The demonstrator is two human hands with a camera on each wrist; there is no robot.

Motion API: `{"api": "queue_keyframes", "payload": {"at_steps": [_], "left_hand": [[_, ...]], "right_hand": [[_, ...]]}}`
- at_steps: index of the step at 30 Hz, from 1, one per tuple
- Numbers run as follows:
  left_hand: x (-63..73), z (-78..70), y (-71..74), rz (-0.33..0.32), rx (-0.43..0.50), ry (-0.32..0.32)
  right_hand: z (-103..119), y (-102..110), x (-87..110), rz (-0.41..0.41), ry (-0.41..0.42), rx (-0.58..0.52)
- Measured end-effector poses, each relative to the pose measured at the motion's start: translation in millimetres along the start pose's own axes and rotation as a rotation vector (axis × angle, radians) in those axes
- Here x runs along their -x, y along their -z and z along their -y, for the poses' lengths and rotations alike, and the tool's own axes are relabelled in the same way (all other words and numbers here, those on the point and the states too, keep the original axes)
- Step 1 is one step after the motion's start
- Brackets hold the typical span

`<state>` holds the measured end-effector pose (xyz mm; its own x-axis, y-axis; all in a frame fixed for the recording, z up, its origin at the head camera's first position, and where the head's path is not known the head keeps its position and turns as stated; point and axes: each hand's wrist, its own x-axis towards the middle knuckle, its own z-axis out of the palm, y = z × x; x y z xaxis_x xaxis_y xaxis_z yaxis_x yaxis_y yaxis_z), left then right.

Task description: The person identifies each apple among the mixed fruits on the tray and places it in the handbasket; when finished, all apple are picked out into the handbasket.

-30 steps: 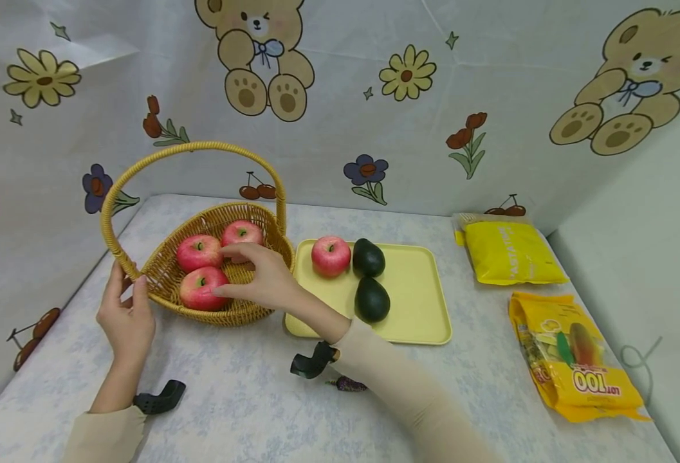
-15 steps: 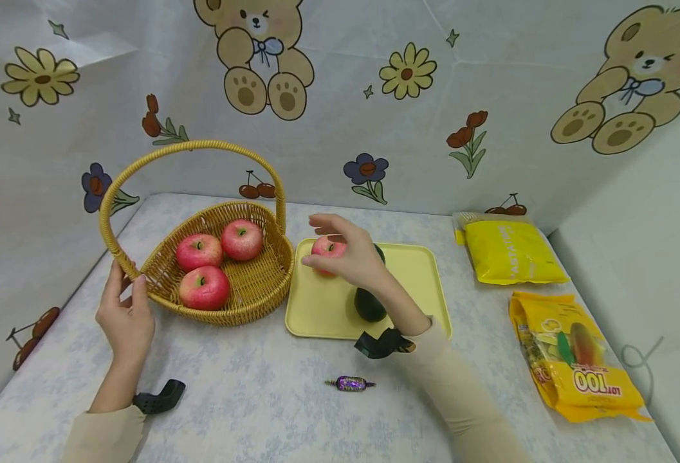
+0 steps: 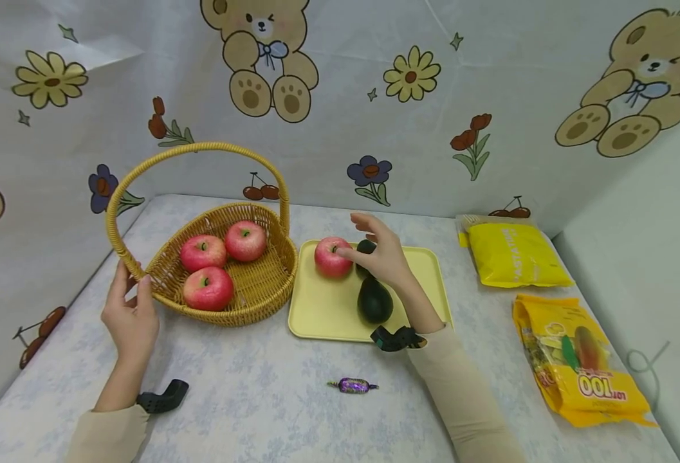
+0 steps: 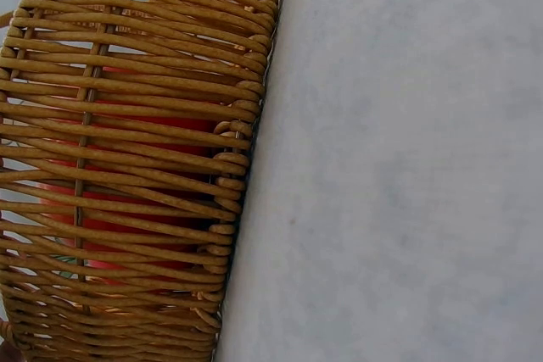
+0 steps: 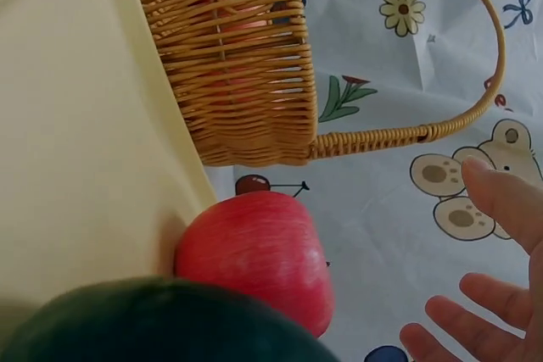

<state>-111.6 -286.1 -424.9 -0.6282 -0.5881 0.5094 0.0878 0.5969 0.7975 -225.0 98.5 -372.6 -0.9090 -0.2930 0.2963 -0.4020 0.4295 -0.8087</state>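
Observation:
In the head view, my left hand (image 3: 132, 325) grips the yellow wicker basket (image 3: 261, 307) where its tall handle meets the left rim. Three red apples (image 3: 208, 289) lie inside the basket; red shows through its weave in the left wrist view. My right hand (image 3: 390, 258) hovers over a pale yellow tray (image 3: 319, 318), fingers apart and holding nothing. Below it are two dark green avocados (image 3: 375, 301), the rear one partly hidden by the hand. A single apple (image 3: 329, 258) sits at the tray's back left, close to my right thumb; the right wrist view shows this apple (image 5: 263, 260) untouched.
A purple wrapped candy (image 3: 354, 386) lies on the table in front of the tray. Two yellow packages are at the right: a bright pouch (image 3: 516, 254) behind and a mango-printed bag (image 3: 583, 360) nearer. A patterned cloth hangs behind the table.
My right hand has left the basket, moving right over the tray past the lone apple to the avocados. The left hand keeps its hold on the basket.

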Motion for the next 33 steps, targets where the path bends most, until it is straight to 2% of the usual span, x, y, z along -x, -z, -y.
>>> {"api": "queue_keyframes", "payload": {"at_steps": [10, 22, 33], "left_hand": [[0.1, -0.2, -0.2, 0.007, -0.005, 0.018], [0.4, 0.7, 0.6, 0.009, -0.004, 0.01], [0.3, -1.2, 0.9, 0.008, -0.006, -0.01]], "right_hand": [[-19.2, -7.7, -1.6, 0.051, -0.047, 0.057], [-29.4, -17.5, -2.8, 0.088, -0.027, 0.152], [-34.2, -26.6, -2.9, 0.104, -0.008, 0.407]]}}
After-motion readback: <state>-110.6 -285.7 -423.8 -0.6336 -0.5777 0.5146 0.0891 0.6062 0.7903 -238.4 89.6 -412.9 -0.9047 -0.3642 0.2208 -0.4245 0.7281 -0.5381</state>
